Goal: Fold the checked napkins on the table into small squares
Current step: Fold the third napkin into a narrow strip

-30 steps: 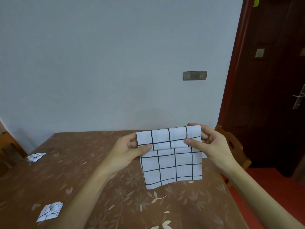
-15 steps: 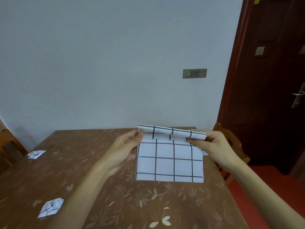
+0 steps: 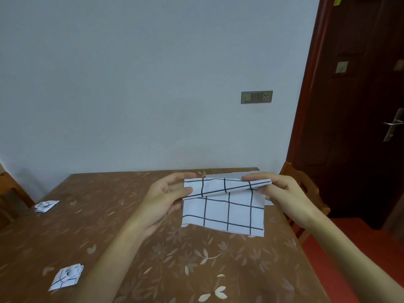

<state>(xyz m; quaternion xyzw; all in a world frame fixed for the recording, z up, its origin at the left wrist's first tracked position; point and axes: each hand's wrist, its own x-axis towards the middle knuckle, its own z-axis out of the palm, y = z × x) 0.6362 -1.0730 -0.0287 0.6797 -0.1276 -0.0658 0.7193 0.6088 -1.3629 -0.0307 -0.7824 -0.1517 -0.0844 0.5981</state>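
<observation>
A white napkin with black checks (image 3: 227,213) lies partly on the brown flowered table (image 3: 153,248), its near part flat and its far edge lifted and curled over. My left hand (image 3: 168,193) pinches the lifted edge at its left end. My right hand (image 3: 282,193) pinches the same edge at its right end. Another pale napkin (image 3: 231,174) lies flat just behind, mostly hidden. Two small folded checked squares rest at the left: one near the front (image 3: 66,276), one farther back (image 3: 46,205).
A wooden chair (image 3: 306,193) stands against the table's right side. Another chair (image 3: 11,197) shows at the far left. A dark red door (image 3: 360,106) is at the right, the grey wall behind the table.
The napkin came down from hanging in the air to lying on the table. Both hands lowered with its top edge, which now curls over the flat part.
</observation>
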